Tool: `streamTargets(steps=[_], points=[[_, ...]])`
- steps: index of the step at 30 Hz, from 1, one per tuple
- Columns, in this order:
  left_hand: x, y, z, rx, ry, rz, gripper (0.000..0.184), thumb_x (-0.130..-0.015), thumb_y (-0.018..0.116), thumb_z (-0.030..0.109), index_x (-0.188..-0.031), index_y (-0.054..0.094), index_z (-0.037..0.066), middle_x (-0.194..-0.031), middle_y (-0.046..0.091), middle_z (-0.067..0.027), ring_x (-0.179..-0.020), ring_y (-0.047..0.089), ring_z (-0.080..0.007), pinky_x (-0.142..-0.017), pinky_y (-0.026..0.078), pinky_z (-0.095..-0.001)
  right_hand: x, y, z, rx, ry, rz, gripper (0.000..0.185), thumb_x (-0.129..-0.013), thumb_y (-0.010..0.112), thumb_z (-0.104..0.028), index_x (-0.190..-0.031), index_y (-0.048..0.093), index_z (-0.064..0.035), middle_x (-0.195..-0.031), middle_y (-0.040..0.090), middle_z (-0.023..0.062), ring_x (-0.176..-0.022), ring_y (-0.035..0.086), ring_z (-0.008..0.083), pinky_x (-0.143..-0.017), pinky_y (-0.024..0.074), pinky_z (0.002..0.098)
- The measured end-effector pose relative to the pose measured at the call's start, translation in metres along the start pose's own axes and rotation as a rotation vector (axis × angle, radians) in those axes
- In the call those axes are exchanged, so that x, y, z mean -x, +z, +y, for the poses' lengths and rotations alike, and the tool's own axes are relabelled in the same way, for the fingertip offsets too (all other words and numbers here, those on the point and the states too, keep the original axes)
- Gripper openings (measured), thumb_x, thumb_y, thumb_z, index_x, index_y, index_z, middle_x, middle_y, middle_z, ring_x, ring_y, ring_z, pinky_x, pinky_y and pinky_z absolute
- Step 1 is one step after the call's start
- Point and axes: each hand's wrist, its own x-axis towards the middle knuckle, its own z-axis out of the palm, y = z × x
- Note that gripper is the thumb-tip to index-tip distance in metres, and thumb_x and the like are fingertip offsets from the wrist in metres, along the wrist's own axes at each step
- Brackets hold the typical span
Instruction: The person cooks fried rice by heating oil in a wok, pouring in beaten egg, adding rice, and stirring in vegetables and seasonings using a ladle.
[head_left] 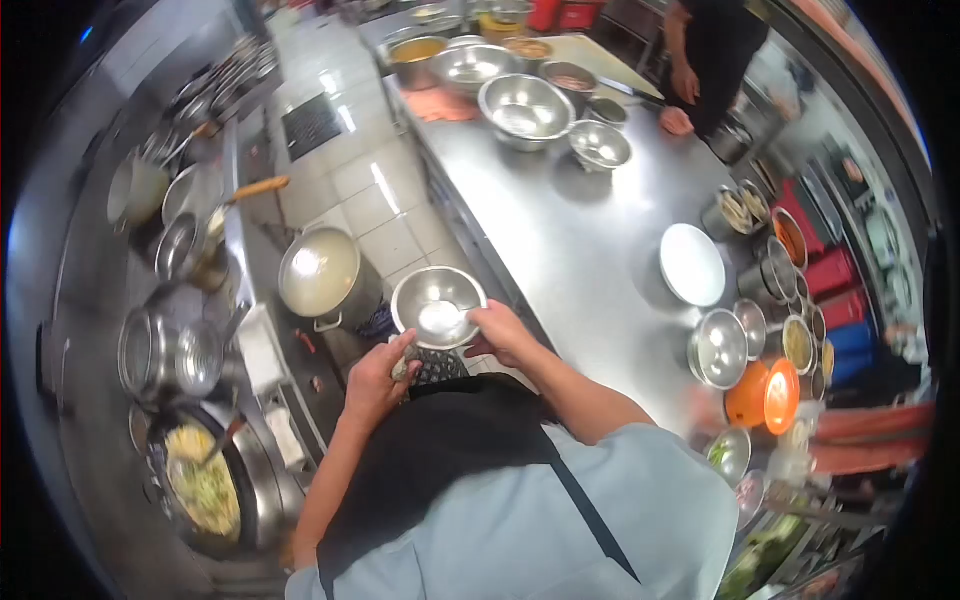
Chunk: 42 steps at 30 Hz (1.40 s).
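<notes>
A steel bowl (437,303) is held in front of the black apron, its inside facing up; apart from a bright patch at the bottom, I cannot make out any contents. My right hand (500,336) grips its right rim, thumb on top and fingers beneath. At the lower left of the bowl is my left hand (378,380), fingers bent around something small and pale that I cannot make out. Just left of the bowl stands a large pot (322,272) of cloudy liquid.
A wok (205,485) with yellow and green food sits at the lower left. The steel counter (530,250) on the right bears steel bowls, a white bowl (692,265) and an orange container (765,395). Another person (715,60) stands beyond it.
</notes>
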Motion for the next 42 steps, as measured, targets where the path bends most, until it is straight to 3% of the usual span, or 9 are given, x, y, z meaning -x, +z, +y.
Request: streamTargets(steps=[7, 10, 13, 16, 18, 25, 34, 38, 42], points=[[-0.061, 0.032, 0.031, 0.073, 0.014, -0.139, 0.059, -0.09, 0.076, 0.019, -0.144, 0.056, 0.01, -0.131, 0.066, -0.0191, -0.117, 0.066, -0.0364, -0.099, 0.053, -0.0412, -0.007, -0.155, -0.069, -0.194, -0.242, 0.559, 0.026, -0.095, 0.05, -0.012, -0.119, 0.054, -0.0025, -0.092, 0.064, 0.0124, -0.065, 0.062, 0.0197, -0.051, 0.0564, 0.0363], [-0.078, 0.048, 0.035, 0.103, 0.004, -0.197, 0.058, -0.091, 0.075, 0.017, -0.145, 0.055, 0.009, -0.13, 0.066, -0.0205, -0.116, 0.067, -0.0349, -0.099, 0.052, -0.0402, -0.002, -0.172, -0.133, -0.325, -0.433, 0.532, 0.046, -0.098, 0.066, -0.043, -0.119, 0.057, -0.0027, -0.102, 0.066, 0.0106, -0.094, 0.066, 0.0213, -0.071, 0.0569, 0.0386], [-0.09, 0.058, 0.039, 0.133, -0.013, -0.204, 0.057, -0.09, 0.076, 0.018, -0.143, 0.056, 0.009, -0.129, 0.066, -0.0213, -0.114, 0.066, -0.0383, -0.096, 0.054, -0.0414, 0.027, -0.191, -0.172, 0.038, -0.548, 0.539, 0.046, -0.095, 0.069, -0.044, -0.116, 0.061, -0.0033, -0.114, 0.066, 0.0115, -0.098, 0.067, 0.0257, -0.079, 0.0561, 0.0426], [-0.089, 0.064, 0.03, 0.215, -0.077, -0.183, 0.055, -0.092, 0.074, 0.016, -0.143, 0.055, 0.006, -0.129, 0.067, -0.021, -0.115, 0.067, -0.0369, -0.098, 0.052, -0.041, 0.041, -0.254, -0.144, 0.808, -0.569, 0.976, 0.035, -0.092, 0.07, -0.035, -0.11, 0.066, -0.0051, -0.12, 0.066, 0.013, -0.102, 0.067, 0.0311, -0.085, 0.0546, 0.0453], [-0.083, 0.062, 0.021, 0.239, -0.131, -0.174, 0.055, -0.093, 0.074, 0.015, -0.143, 0.054, 0.005, -0.129, 0.067, -0.0205, -0.115, 0.068, -0.0342, -0.098, 0.052, -0.0402, 0.058, -0.276, -0.11, 1.268, -0.208, 1.369, 0.022, -0.089, 0.066, -0.024, -0.104, 0.068, -0.0078, -0.113, 0.066, 0.0131, -0.102, 0.066, 0.0336, -0.087, 0.053, 0.0477], [-0.069, 0.053, 0.003, 0.364, -0.308, -0.159, 0.052, -0.097, 0.07, 0.015, -0.144, 0.052, 0.004, -0.125, 0.066, -0.0168, -0.109, 0.064, -0.0206, -0.097, 0.051, -0.0337, 0.045, -0.22, -0.048, 1.508, -0.184, 1.169, 0.011, -0.091, 0.058, -0.012, -0.098, 0.067, -0.0104, -0.102, 0.065, 0.0089, -0.097, 0.064, 0.0296, -0.079, 0.0523, 0.0454], [-0.047, 0.049, -0.031, 0.476, -0.444, -0.067, 0.051, -0.097, 0.071, 0.022, -0.142, 0.053, 0.004, -0.132, 0.063, -0.0153, -0.116, 0.061, -0.0228, -0.102, 0.047, -0.0352, 0.012, -0.166, -0.056, 1.173, -0.552, 1.03, 0.016, -0.085, 0.073, -0.019, -0.095, 0.065, -0.0081, -0.097, 0.065, 0.0121, -0.094, 0.064, 0.0331, -0.079, 0.0504, 0.0473], [-0.027, 0.034, -0.031, 0.423, -0.562, 0.066, 0.044, -0.096, 0.071, 0.023, -0.134, 0.055, 0.006, -0.122, 0.063, -0.0133, -0.109, 0.061, -0.0216, -0.097, 0.049, -0.0354, -0.01, -0.177, -0.067, 0.872, -0.912, 0.908, 0.013, -0.087, 0.074, -0.015, -0.088, 0.066, -0.0041, -0.091, 0.065, 0.0164, -0.088, 0.063, 0.0362, -0.078, 0.0497, 0.0455], [0.017, 0.029, -0.062, 0.541, -0.723, 0.31, 0.037, -0.096, 0.07, 0.026, -0.118, 0.049, 0.005, -0.102, 0.058, -0.0073, -0.094, 0.057, -0.0167, -0.086, 0.049, -0.0341, -0.041, -0.113, -0.06, 0.699, -0.733, 0.597, 0.02, -0.096, 0.069, -0.021, -0.095, 0.065, -0.0011, -0.086, 0.064, 0.01, -0.078, 0.06, 0.0222, -0.076, 0.0502, 0.0359]])
